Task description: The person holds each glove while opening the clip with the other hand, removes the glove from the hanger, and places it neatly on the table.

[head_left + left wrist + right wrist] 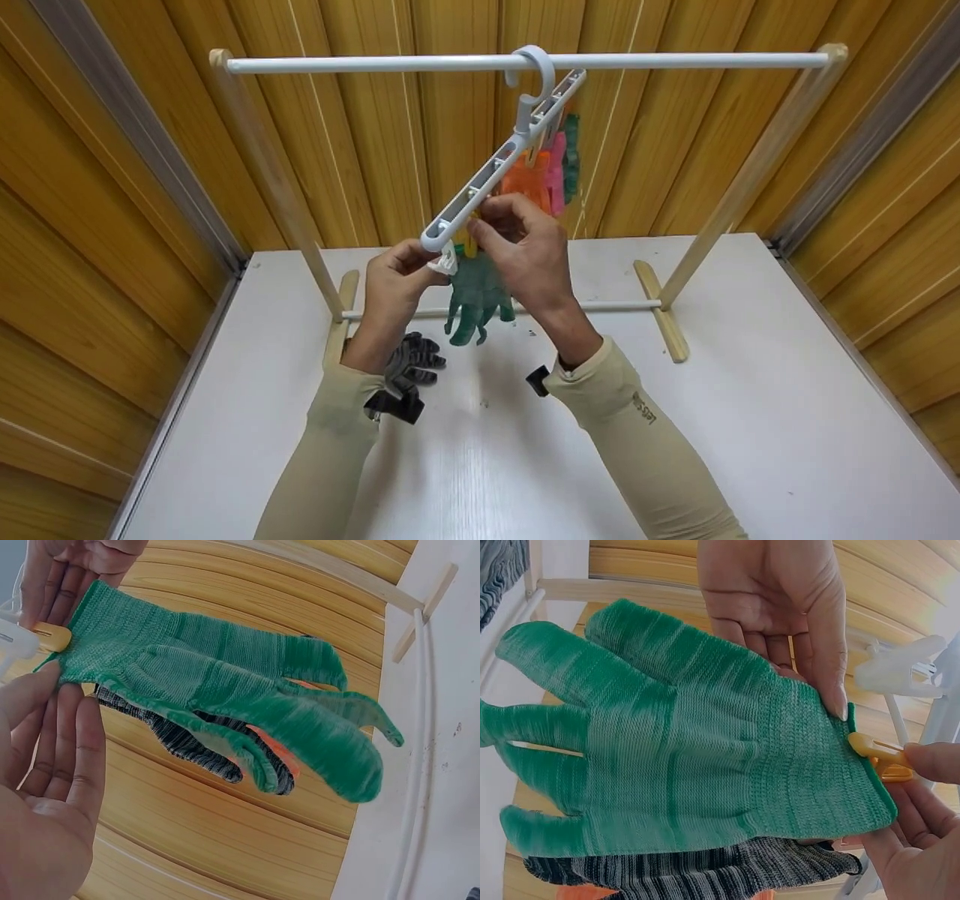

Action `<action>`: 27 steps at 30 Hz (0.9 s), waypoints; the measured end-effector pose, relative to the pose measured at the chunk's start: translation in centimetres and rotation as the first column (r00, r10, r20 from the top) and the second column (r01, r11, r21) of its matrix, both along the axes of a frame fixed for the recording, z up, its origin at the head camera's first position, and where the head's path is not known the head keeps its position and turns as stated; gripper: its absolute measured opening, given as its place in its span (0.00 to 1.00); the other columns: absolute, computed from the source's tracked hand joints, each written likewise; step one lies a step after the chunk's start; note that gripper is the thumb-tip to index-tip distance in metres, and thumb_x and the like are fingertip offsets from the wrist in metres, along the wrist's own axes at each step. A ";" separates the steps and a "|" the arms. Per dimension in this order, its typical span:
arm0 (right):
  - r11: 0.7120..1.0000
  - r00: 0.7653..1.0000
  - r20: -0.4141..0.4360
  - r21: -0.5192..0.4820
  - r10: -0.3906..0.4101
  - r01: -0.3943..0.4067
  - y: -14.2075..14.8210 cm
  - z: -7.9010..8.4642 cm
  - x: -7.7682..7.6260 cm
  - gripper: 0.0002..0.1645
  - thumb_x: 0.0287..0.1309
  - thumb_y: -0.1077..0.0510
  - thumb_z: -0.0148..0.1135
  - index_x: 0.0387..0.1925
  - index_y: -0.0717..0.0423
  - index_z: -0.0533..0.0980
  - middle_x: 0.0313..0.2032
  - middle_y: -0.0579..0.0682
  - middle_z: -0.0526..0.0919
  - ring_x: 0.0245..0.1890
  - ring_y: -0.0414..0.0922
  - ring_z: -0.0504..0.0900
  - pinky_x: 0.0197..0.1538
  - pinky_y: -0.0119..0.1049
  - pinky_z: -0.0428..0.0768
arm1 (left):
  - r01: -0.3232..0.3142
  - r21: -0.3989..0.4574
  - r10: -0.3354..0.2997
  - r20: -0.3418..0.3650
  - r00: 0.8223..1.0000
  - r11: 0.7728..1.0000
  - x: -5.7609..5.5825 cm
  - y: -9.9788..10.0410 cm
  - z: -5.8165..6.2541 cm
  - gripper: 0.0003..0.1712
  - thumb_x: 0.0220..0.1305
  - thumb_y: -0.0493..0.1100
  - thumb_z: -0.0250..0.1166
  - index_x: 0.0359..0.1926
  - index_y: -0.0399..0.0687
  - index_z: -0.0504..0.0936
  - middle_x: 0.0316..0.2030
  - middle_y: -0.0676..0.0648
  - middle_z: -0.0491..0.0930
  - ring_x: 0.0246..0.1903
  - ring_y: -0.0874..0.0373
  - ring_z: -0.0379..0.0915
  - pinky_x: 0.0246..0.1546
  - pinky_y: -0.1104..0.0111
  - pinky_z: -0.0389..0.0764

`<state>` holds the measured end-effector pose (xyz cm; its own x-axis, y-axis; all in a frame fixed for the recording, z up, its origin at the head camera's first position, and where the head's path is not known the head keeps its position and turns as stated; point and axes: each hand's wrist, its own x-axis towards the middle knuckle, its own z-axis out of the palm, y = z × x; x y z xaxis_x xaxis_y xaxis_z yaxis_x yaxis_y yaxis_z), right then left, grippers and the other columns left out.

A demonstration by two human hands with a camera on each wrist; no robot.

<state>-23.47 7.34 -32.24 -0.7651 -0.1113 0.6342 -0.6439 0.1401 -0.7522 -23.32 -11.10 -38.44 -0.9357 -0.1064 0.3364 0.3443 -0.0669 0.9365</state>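
Observation:
A green knit glove (pixel 705 742) hangs by its cuff from a yellow clip (pixel 874 750) under the grey-white hanger (pixel 480 184). My left hand (pixel 394 289) pinches the cuff's edge between thumb and fingers, as the left wrist view shows. On the yellow clip, my right hand (pixel 529 251) has its thumb on one side and fingers on the other; the clip's tip is over the cuff. A white clip (pixel 445 261) hangs from the hanger's near end, beside my left hand. Behind the green glove hangs a black-and-grey striped glove (pixel 705 870).
The hanger's hook (pixel 536 67) sits over the white rod (pixel 375 64) of a wooden-legged rack. Farther along hang an orange glove (pixel 527 176), a pink one (pixel 556 172) and a dark green one (pixel 572 154). Another black-and-grey glove (pixel 412 360) lies on the white table (pixel 480 465).

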 end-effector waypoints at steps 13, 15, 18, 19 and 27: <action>1.000 1.000 0.015 -0.003 -0.026 0.026 0.2 -0.5 -0.7 0.10 0.68 0.64 0.71 0.48 0.63 0.83 0.45 0.51 0.88 0.45 0.48 0.87 0.56 0.42 0.86 | 0.021 0.036 -0.022 0.040 0.999 0.999 0.3 -0.4 -1.6 0.08 0.69 0.34 0.72 0.47 0.39 0.88 0.43 0.40 0.86 0.41 0.49 0.85 0.49 0.60 0.88; 1.000 0.999 0.016 -0.001 -0.028 0.028 0.2 -0.5 -0.8 0.10 0.68 0.63 0.72 0.48 0.63 0.83 0.44 0.51 0.88 0.45 0.48 0.87 0.56 0.42 0.86 | 0.017 0.042 -0.019 0.048 0.999 0.999 0.4 -0.4 -1.9 0.07 0.69 0.34 0.72 0.47 0.40 0.88 0.42 0.41 0.86 0.41 0.49 0.85 0.49 0.60 0.87; 1.000 0.999 0.015 0.003 -0.030 0.030 0.3 -0.6 -0.9 0.10 0.68 0.63 0.72 0.47 0.62 0.84 0.43 0.51 0.88 0.43 0.48 0.87 0.54 0.41 0.86 | 0.007 0.060 -0.011 0.056 0.998 0.998 0.6 -0.4 -2.3 0.07 0.69 0.34 0.72 0.47 0.40 0.88 0.41 0.41 0.86 0.40 0.49 0.84 0.48 0.61 0.87; 1.000 0.999 0.015 0.004 -0.031 0.031 0.3 -0.7 -1.0 0.10 0.67 0.63 0.72 0.47 0.62 0.84 0.43 0.51 0.88 0.43 0.48 0.87 0.53 0.41 0.86 | 0.005 0.067 -0.009 0.056 0.998 0.998 0.6 -0.5 -2.4 0.07 0.69 0.34 0.72 0.46 0.40 0.88 0.40 0.41 0.85 0.40 0.50 0.84 0.48 0.61 0.87; 0.999 0.999 0.006 0.009 -0.045 0.045 0.6 -1.2 -1.5 0.10 0.67 0.62 0.72 0.47 0.63 0.84 0.43 0.51 0.88 0.42 0.47 0.86 0.52 0.41 0.86 | 0.002 0.102 -0.007 0.050 0.999 0.995 0.8 -0.6 -3.1 0.07 0.68 0.36 0.74 0.46 0.40 0.87 0.40 0.40 0.85 0.40 0.49 0.85 0.49 0.58 0.87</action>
